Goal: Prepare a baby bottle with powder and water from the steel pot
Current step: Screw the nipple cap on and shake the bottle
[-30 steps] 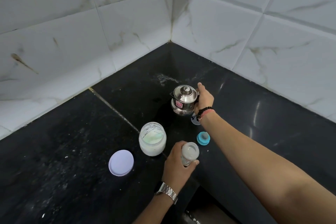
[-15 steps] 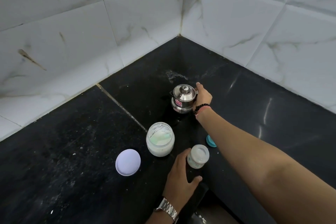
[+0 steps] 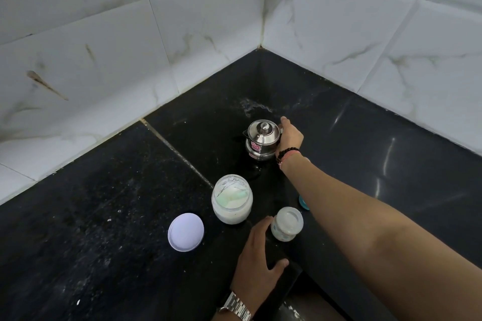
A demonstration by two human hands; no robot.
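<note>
Two hands are at work on the black table set into a corner of white marbled tiles. The right hand (image 3: 290,137) reaches far across to the steel pot (image 3: 262,142) — it sits against the pot's right side, though whether the fingers curl round a handle cannot be told, since the hand hides that side. The pot stands upright with its knobbed lid on and a pink sticker on its body. The left hand (image 3: 258,260) rests near the table's front edge, fingers relaxed and spread, holding nothing; a metal watch (image 3: 236,307) is on its wrist. Just beside its fingertips, to the right, stands the open baby bottle (image 3: 287,224), upright and not touched. Left of the bottle is the open jar of white powder (image 3: 232,199) with a pale green scoop inside, and further left lies its white lid (image 3: 185,232). A teal bottle cap (image 3: 303,202) peeks out from behind the right forearm.
</note>
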